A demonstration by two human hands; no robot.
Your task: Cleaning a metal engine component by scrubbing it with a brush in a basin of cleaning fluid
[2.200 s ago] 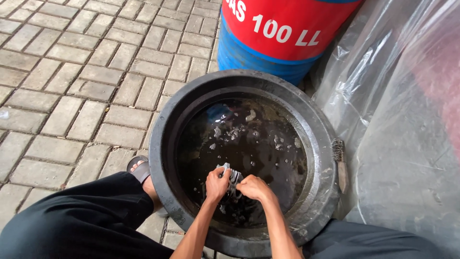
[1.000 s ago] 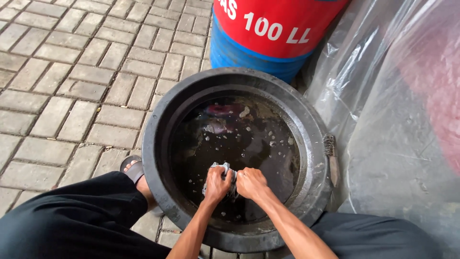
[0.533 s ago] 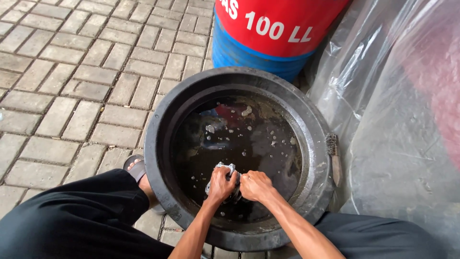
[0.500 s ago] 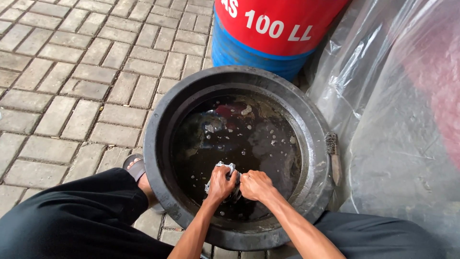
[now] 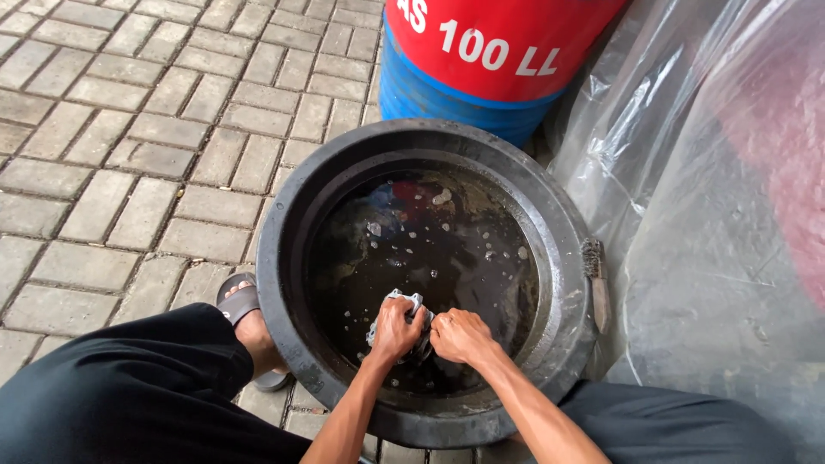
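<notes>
Crouched low, both hands, left hand (image 5: 395,328) and right hand (image 5: 460,335), were closed tight around a small grey metal part (image 5: 404,302) in the round black basin (image 5: 284,258) of dark liquid, where wet fingers might have lost it or splashed the paving.

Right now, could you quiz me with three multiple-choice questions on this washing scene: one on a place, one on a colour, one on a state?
1. Where does the brush lie?
A. on the basin's rim
B. on the paving
C. in the water

2. What colours is the drum?
A. green and white
B. red and blue
C. all black

3. What is the state of the black basin?
A. dry
B. overturned
C. holding dark water

Answers: 1 A, it rests on the right rim. 2 B, red above a blue band. 3 C, bubbles float round both hands.
</notes>
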